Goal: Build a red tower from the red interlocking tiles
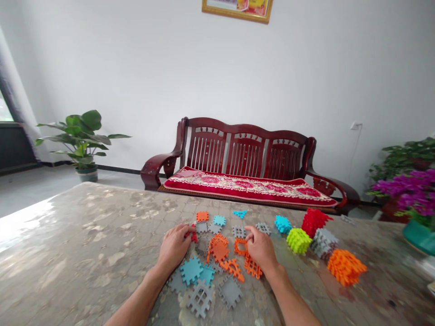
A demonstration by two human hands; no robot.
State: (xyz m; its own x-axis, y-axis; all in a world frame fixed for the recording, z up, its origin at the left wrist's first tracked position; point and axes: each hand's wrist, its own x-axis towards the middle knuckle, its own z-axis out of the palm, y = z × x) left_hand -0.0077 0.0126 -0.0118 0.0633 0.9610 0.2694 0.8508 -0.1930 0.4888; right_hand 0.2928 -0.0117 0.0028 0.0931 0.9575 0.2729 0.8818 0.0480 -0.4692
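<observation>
Flat interlocking plastic tiles with notched edges lie in a loose group on the table. At the group's left side my left hand (175,244) has its fingers closed around the edge of a red tile (194,234), partly hidden by them. My right hand (261,248) rests at the other side, index finger stretched toward a grey window tile (239,232), its other fingers curled. Below this hand are an orange frame tile (240,246) and an orange lattice tile (253,268). Between my hands lie an orange tile (219,248), a blue tile (192,270) and a grey tile (230,292).
On the right stand stacks of tiles: blue (282,224), lime (298,241), red (314,222), grey (324,242) and orange (345,267). Purple flowers (408,192) are at the table's right edge. Behind the patterned table (84,253) stands a wooden bench (246,156).
</observation>
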